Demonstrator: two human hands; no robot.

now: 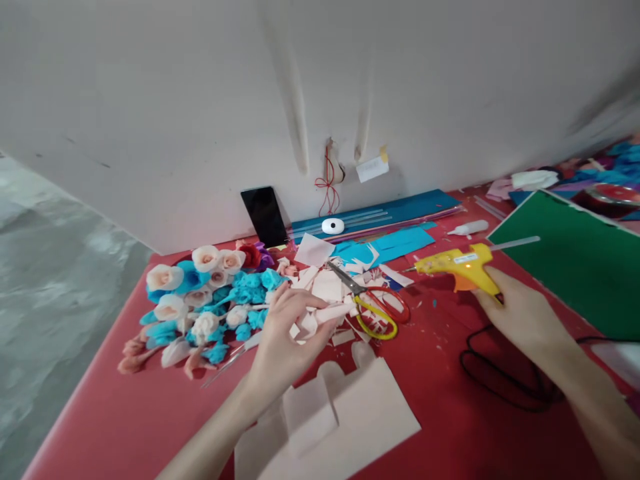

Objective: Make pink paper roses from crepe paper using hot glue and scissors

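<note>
My left hand pinches a small pale pink paper piece, which looks rolled, between thumb and fingers. On the right, my right hand is wrapped round the handle of a yellow glue gun. A clear glue stick sticks out of the gun's back, and its nozzle points left. Scissors with red and yellow handles lie on pale paper scraps beyond my left hand. Below that hand, cut pale pieces rest on a larger pale sheet.
Pink and blue paper flowers cluster at left. A black phone leans on the wall. Behind lie blue paper strips, a white oval device and a small white bottle. A green board and black cord are at right.
</note>
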